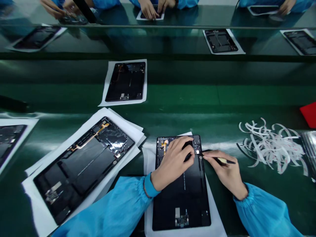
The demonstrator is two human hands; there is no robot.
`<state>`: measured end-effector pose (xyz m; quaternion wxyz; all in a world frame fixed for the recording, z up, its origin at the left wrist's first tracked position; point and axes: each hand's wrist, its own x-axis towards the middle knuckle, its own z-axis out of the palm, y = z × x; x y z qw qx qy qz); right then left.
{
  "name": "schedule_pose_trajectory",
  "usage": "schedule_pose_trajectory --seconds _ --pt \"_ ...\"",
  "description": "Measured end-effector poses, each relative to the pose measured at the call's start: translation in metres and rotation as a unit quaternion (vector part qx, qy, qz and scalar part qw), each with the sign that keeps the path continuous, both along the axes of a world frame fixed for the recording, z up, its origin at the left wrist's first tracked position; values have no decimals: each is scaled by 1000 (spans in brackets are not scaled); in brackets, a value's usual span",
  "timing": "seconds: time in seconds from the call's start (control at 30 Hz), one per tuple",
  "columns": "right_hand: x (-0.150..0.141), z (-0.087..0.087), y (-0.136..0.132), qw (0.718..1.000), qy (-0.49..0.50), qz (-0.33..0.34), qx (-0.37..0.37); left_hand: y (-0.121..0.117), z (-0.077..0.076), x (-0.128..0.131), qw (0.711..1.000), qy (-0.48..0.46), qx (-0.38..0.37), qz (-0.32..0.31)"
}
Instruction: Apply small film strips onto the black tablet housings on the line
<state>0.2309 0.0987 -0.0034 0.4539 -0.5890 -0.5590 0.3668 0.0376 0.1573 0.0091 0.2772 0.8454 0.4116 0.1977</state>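
An opened tablet, its dark inside facing up, lies on white paper in front of me. My left hand rests over its upper part, with thumb and forefinger bent toward each other around something dark that I cannot make out. At the upper right edge, my right hand pinches a slim dark pointed tool with a pale yellow section. Its tip is close to a small bright part near the tablet's corner. An orange flex cable shows left of my left fingers.
Another opened tablet lies slanted on stacked paper at left. A third tablet sits farther back. Curled white strips are heaped at right, near a red object. Across the bench, several co-workers' hands handle similar devices.
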Motion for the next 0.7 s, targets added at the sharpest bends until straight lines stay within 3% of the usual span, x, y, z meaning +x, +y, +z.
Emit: schedule_pose_trajectory --seconds 0.37,0.5,0.6,0.7 --pt "5 -4 -3 999 16 -45 10 2 0 3 999 -20 -43 18" --pt "7 4 0 995 58 -73 22 4 4 2 998 -37 -53 22" --pt "-5 22 4 1000 1 -26 9 -2 19 -14 995 -74 -55 27" --pt "-29 36 10 979 -175 101 -12 -22 34 -44 986 -117 -68 94"
